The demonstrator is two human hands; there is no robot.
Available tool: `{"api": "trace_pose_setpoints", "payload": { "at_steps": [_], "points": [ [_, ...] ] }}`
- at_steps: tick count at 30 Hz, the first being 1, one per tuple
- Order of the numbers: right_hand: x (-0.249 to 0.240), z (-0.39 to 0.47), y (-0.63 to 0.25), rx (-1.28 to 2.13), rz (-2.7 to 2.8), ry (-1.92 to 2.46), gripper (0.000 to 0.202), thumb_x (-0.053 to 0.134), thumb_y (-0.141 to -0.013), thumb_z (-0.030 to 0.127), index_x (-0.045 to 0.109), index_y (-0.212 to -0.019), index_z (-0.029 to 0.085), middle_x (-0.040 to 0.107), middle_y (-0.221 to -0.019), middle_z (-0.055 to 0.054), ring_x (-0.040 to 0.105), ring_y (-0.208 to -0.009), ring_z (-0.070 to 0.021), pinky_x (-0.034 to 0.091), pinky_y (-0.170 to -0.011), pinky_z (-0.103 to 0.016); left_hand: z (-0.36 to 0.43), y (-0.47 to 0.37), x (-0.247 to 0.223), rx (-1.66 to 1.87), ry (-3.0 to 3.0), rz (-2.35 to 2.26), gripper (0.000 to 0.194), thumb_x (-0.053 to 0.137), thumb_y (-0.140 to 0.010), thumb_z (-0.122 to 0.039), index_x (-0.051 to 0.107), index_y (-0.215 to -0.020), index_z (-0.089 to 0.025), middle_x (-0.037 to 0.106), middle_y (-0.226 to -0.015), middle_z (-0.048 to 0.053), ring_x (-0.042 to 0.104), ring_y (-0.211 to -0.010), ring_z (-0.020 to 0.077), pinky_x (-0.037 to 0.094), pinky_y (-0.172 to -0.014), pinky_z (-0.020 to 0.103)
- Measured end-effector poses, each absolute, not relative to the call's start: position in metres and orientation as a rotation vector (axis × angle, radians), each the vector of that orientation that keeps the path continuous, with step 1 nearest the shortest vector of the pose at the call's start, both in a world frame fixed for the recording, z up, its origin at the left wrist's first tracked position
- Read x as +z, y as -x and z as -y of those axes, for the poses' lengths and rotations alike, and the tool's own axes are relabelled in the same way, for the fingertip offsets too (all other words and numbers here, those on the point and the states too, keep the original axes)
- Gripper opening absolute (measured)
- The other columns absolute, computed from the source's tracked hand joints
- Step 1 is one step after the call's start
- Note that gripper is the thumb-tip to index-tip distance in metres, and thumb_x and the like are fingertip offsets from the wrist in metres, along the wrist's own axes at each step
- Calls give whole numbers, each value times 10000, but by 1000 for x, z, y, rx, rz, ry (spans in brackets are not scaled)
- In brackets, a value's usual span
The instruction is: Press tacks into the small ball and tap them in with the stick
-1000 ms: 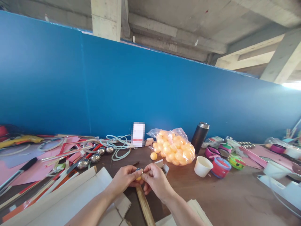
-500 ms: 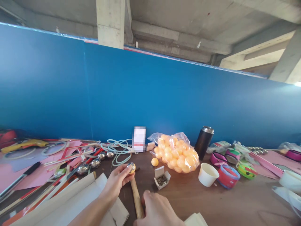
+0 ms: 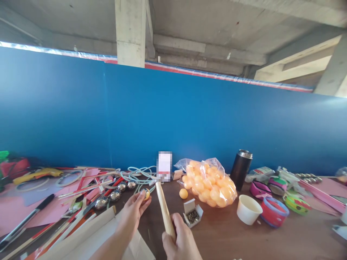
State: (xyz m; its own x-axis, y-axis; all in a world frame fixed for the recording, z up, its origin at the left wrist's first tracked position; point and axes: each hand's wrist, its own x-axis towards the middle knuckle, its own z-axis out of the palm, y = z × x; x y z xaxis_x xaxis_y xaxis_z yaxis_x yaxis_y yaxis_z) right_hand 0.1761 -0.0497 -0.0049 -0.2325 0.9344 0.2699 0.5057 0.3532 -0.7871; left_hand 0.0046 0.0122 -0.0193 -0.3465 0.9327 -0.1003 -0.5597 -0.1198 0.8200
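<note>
My left hand [image 3: 135,209] pinches an orange ping-pong ball [image 3: 146,194] whose surface is partly covered with shiny metal tacks. My right hand [image 3: 179,238] is wrapped round the wooden handle of a hammer [image 3: 166,213]. Its small metal head is at the far end, up and to the right of the ball and apart from it. To the right of the handle stands an open small white box [image 3: 193,216] full of metal tacks. A bare orange ping-pong ball [image 3: 183,194] lies just behind that box.
Behind the box sits a clear bag of orange balls [image 3: 208,184], with a black bottle [image 3: 241,169] and a paper cup [image 3: 248,209] to its right. Several silver balls [image 3: 115,195], pale tubing [image 3: 141,173] and a marker [image 3: 29,216] lie leftward. A blue partition [image 3: 173,115] rises behind.
The hammer has swung up, its head lifting away from the ball. My right hand has turned and shows its grip more plainly. The left hand still holds the ball; the view has shifted slightly.
</note>
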Motion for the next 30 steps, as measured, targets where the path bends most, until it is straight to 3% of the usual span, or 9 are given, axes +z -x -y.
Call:
{"api": "trace_pose_setpoints", "payload": {
  "at_steps": [3, 30],
  "points": [
    [-10, 52, -175, 575, 1962, 1249, 242, 427, -597, 74, 379, -791, 212, 433, -600, 36, 494, -581, -150, 359, -552, -225, -11, -4, -18, 1735, -540, -937, 149, 609, -736, -166, 615, -876, -116, 666, -868, 76, 646, -800, 150, 507, -845, 326],
    [9, 61, -181, 414, 1996, 1264, 259, 434, -592, 59, 416, -805, 205, 491, -662, 6, 485, -582, -149, 355, -547, -224, -12, -4, -18, 1728, -586, -1016, 213, 614, -734, -230, 629, -909, -111, 674, -866, 92, 653, -798, 173, 518, -822, 336]
  ]
}}
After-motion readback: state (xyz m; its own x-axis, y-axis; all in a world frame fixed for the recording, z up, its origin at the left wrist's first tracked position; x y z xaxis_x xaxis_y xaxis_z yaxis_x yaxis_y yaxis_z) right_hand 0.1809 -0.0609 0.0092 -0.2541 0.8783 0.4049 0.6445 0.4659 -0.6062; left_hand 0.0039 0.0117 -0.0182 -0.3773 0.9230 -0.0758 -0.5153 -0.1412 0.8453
